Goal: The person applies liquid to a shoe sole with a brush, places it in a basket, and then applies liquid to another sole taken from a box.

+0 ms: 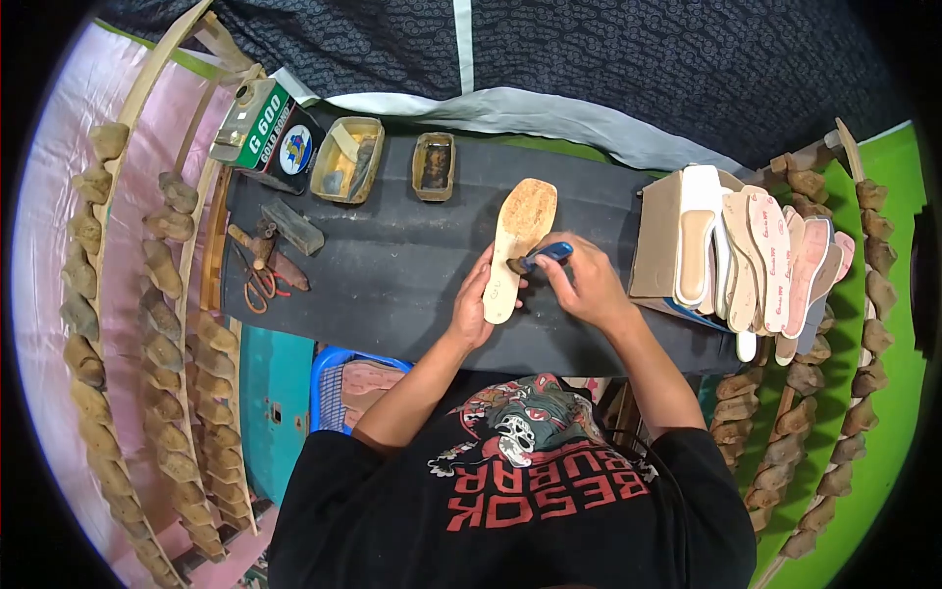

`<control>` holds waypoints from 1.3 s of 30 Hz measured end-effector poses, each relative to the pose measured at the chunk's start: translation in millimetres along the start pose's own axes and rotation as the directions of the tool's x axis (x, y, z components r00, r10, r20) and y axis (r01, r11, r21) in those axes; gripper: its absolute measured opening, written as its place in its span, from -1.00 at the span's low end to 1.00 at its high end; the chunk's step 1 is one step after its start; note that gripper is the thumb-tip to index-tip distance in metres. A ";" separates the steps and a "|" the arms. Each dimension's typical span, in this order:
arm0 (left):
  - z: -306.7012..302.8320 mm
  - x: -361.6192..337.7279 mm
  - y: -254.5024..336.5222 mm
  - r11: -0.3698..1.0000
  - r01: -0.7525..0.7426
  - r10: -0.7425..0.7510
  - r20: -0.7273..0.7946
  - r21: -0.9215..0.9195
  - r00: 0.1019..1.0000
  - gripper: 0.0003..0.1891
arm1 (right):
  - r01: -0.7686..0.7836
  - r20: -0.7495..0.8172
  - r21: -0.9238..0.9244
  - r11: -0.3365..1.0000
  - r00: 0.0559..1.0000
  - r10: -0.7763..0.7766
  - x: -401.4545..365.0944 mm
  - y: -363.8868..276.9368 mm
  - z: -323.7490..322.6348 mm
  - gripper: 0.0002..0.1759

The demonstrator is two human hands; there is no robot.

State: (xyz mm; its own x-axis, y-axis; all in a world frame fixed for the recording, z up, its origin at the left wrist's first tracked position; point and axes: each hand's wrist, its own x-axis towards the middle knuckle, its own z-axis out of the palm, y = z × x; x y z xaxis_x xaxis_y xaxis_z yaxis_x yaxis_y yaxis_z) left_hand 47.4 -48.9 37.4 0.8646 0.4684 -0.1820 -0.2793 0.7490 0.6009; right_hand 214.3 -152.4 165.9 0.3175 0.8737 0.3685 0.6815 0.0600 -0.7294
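A pale insole (506,245) with a brownish, wet-looking patch on its wide far end is held over the dark table. My left hand (474,299) is closed around the narrow near end, with fingertips showing at its right edge. In my right hand (589,282) is a brush with a blue handle (552,252). The brush's dark bristles touch the insole near its middle. Small handwritten marks show on the bare near part of the insole.
On the black table (373,285) stand a G 600 can (265,134), two yellowish trays (348,160) and scissors with other tools (259,285). A cardboard box (655,236) and many insoles (760,250) are at right. Racks of shoe lasts flank both sides; a blue basket (324,393) sits below.
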 end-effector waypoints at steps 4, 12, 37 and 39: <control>-0.4 -8.5 2.7 1.000 0.025 -0.025 0.001 0.005 1.000 -0.36 | -0.019 -0.053 -0.012 1.000 0.998 0.019 18.1 8.4 -3.1 -0.85; -2.9 -11.0 3.4 0.995 0.012 -0.015 -0.034 -0.097 0.999 -0.34 | 0.133 0.120 0.058 0.989 0.983 -0.139 22.7 -3.0 5.4 -0.82; 5.1 -4.1 5.3 0.975 0.133 -0.141 0.030 0.176 0.990 -0.35 | 0.037 -0.093 -0.096 0.995 0.995 -0.045 31.3 19.2 -1.3 -0.83; 5.0 -2.1 8.2 0.977 0.130 -0.137 0.030 0.171 0.990 -0.35 | 0.087 -0.091 -0.125 0.988 0.991 -0.099 32.0 13.4 -0.1 -0.84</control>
State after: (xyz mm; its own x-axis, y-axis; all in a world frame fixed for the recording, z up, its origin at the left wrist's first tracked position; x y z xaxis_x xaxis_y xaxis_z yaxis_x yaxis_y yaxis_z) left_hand 45.3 -46.1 46.7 0.9071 0.3465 -0.2390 -0.0887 0.7124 0.6962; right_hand 233.6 -123.7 167.9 0.3075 0.8159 0.4896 0.7835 0.0748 -0.6168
